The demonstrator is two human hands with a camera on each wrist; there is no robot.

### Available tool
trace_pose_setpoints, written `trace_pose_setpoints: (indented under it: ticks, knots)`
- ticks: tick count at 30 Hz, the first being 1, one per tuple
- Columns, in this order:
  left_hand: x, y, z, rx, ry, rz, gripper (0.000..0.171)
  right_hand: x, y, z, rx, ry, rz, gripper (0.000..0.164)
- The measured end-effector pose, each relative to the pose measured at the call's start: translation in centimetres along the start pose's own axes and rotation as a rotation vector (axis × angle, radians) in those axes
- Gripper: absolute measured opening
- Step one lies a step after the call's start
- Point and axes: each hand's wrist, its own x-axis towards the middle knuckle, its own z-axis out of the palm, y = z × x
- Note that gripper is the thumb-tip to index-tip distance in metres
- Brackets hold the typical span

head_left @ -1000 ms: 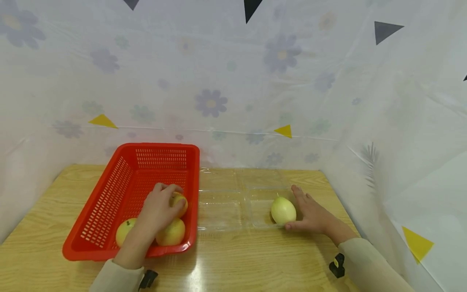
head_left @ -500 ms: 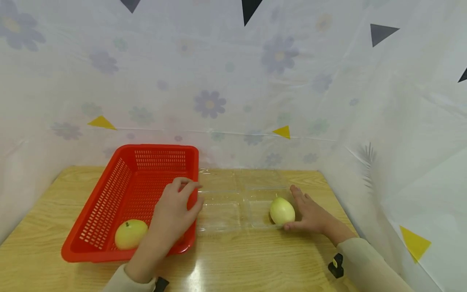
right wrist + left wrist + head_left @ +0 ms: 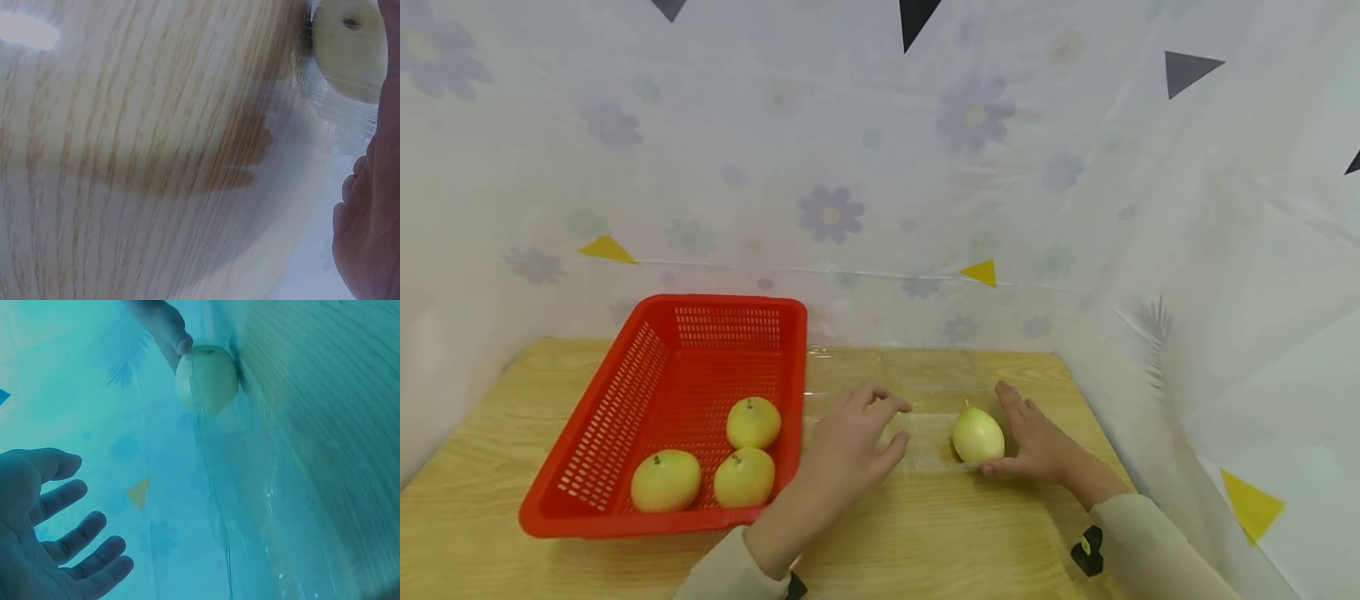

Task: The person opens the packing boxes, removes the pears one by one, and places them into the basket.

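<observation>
In the head view a pale yellow-green pear (image 3: 977, 436) sits in the front right compartment of a clear plastic divided container (image 3: 931, 454). My right hand (image 3: 1037, 442) rests against the container's right side, fingers spread, thumb near the front corner beside the pear. My left hand (image 3: 850, 442) hovers over the container's front left part, holding nothing. In the left wrist view its fingers (image 3: 94, 528) are loosely bent and apart. Three yellow pears (image 3: 666, 481) lie in the near part of a red plastic basket (image 3: 561, 450) to the left.
The basket stands close to the container's left side, both on a wood-grain table (image 3: 940, 533). Behind and to the right hangs a pale floral sheet (image 3: 880, 167) with small triangular flags (image 3: 980, 272).
My left hand has left the pears in the basket and moved right, over the rim, to above the container with nothing in it. My right hand stays against the container.
</observation>
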Motion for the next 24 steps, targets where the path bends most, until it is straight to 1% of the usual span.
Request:
trace_pose_setpoints:
  ticks: [5,10,15,20,24]
  knots:
    - [0.8,0.4,1.9,-0.010,-0.039,0.016,0.024,-0.1,-0.1,0.0,-0.007,0.018,-0.003,0.132]
    - [1.5,0.7,3.8,-0.026,-0.088,0.010,0.026,-0.4,-0.3,-0.3,-0.007,0.007,0.012,0.132]
    - [2.1,1.3,5.2,-0.066,-0.152,-0.028,0.030,-0.4,-0.6,-0.6,0.000,0.000,0.014,0.132]
    - [2.7,1.9,6.4,-0.101,-0.239,-0.064,0.039,-0.4,-0.7,-0.7,-0.006,-0.008,0.021,0.132]
    - [3.2,2.3,7.3,-0.112,-0.288,-0.081,0.045,-0.4,-0.7,-0.6,-0.007,-0.008,0.020,0.130]
